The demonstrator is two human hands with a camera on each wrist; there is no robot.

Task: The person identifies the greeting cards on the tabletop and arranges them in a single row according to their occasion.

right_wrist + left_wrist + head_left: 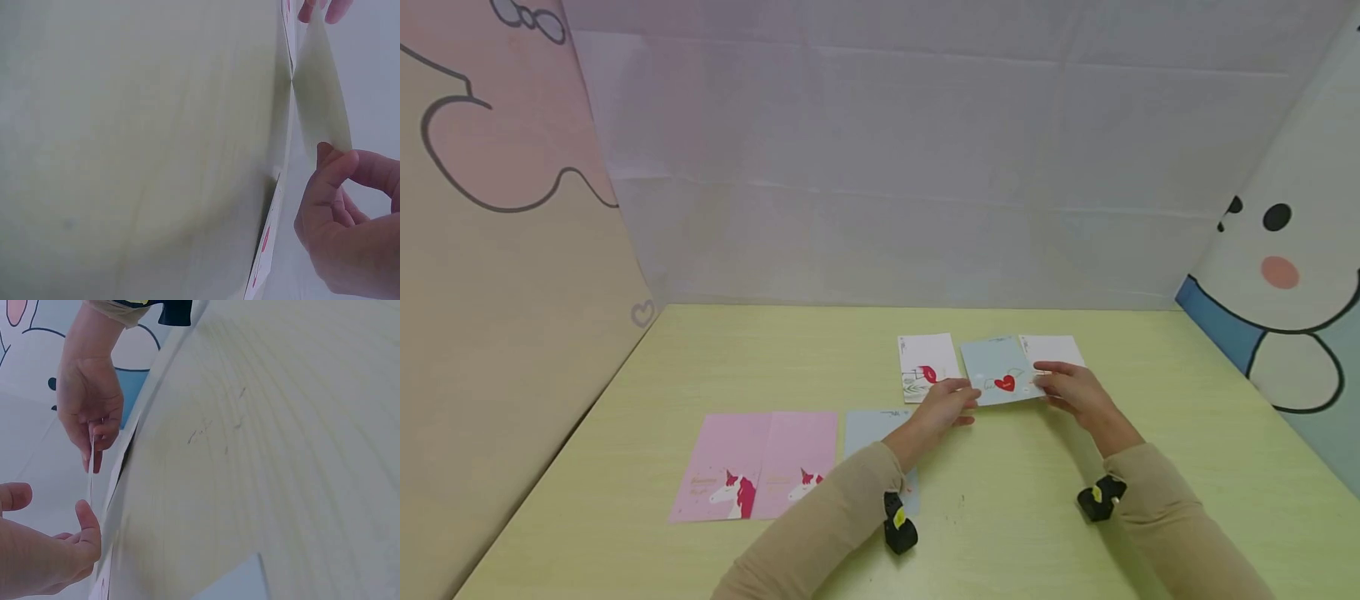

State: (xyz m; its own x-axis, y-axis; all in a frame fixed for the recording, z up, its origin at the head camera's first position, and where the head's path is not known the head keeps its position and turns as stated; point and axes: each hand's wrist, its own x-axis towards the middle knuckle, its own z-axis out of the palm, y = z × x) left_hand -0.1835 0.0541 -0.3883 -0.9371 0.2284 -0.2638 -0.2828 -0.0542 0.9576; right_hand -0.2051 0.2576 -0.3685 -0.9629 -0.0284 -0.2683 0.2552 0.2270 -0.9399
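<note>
A light blue card (992, 360) with a red heart is held up at its two lower corners. My left hand (942, 410) pinches the left corner, and my right hand (1078, 395) pinches the right one. Seen from the right wrist, the card (322, 87) bows between the hands, with the thumb and fingers of the right hand (350, 219) on its near end. On the left lies a white card (928, 354) with a red bird-like print. Another white card (1052, 348) sits behind the right hand, partly covered.
Two pink cards (726, 467) with unicorn prints lie side by side at the front left of the table (1000, 533). Beside them, another light blue card (868, 429) is partly hidden under the left forearm. A white sheet (887, 167) hangs behind the table, with printed panels at both sides.
</note>
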